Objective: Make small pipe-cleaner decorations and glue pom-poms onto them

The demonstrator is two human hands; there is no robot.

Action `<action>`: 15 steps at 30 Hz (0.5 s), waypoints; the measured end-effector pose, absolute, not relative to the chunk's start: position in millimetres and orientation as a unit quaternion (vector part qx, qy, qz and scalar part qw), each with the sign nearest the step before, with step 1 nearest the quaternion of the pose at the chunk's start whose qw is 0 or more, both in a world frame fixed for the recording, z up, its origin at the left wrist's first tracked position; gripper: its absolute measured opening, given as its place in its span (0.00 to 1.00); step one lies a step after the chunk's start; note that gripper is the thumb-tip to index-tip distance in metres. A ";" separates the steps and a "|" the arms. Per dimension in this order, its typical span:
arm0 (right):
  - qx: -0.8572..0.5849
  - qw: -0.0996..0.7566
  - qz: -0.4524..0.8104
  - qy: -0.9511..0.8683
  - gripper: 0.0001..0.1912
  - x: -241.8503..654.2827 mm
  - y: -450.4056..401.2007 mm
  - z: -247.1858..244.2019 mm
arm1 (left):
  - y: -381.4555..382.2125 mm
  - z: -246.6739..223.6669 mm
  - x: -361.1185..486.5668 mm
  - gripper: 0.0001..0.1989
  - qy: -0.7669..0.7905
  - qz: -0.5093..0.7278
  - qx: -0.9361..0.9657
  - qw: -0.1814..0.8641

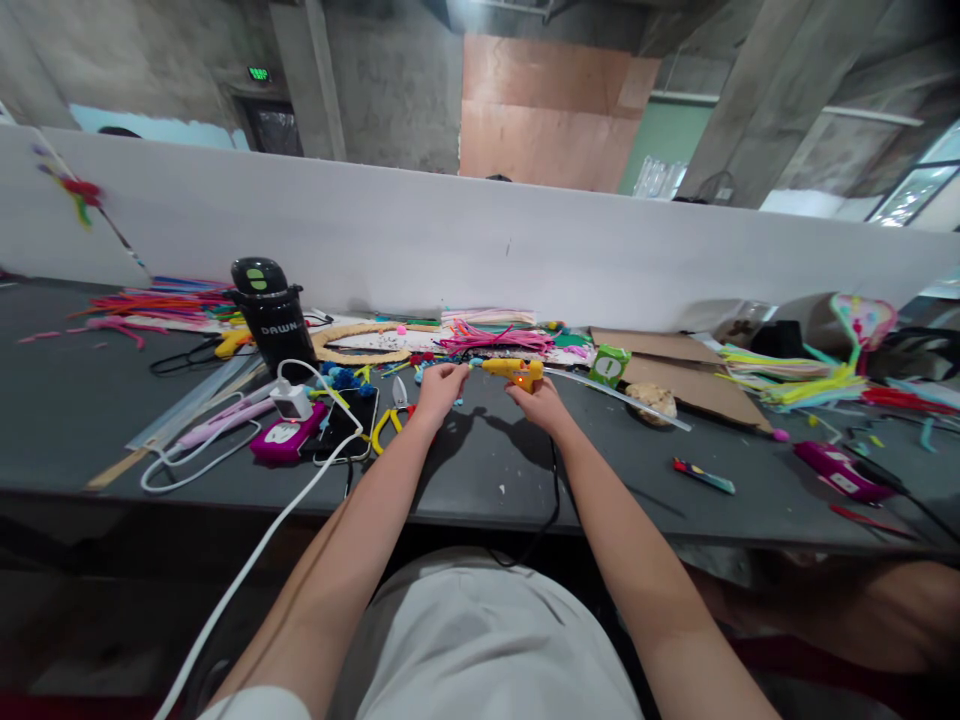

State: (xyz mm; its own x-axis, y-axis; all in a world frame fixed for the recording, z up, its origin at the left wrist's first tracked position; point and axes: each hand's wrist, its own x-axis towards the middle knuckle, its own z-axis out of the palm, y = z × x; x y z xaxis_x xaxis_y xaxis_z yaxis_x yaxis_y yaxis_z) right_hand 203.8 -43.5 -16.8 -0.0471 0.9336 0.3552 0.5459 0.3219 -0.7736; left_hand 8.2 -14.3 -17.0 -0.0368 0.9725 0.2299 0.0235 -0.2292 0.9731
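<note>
In my right hand (540,400) is a yellow hot glue gun (516,370), its nozzle pointing left and a small orange light lit on its side. A long clear glue stick (615,392) sticks out of its back end. Close to the nozzle, my left hand (441,390) is closed in a pinch on a small light-green and blue piece (475,364), too small to name. The nozzle and that piece look almost in contact; I cannot tell if they touch. Yellow-handled pliers (388,420) lie left of my left hand.
A black bottle (276,320), a purple power strip (283,436) with a white charger (291,402) and a phone stand left. Pipe cleaners (499,338) and cardboard (697,385) line the back. Right lie a utility knife (703,476) and another purple power strip (844,472). A white cable crosses my left side.
</note>
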 end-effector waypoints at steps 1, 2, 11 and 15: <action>-0.537 0.432 0.225 -0.688 0.11 203.6 -44.1 -16.4 | -14.2 -17.1 8.1 0.15 0.453 0.559 0.549 0.424; -0.537 0.432 0.225 -0.689 0.11 203.4 -44.5 -16.0 | -13.9 -17.4 7.9 0.15 0.453 0.560 0.550 0.424; -0.535 0.434 0.202 -0.696 0.12 204.6 -41.5 -19.0 | -10.3 -21.7 7.6 0.15 0.452 0.559 0.559 0.412; -0.539 0.431 0.193 -0.698 0.12 204.9 -41.2 -19.4 | -11.7 -20.2 7.9 0.14 0.453 0.558 0.556 0.417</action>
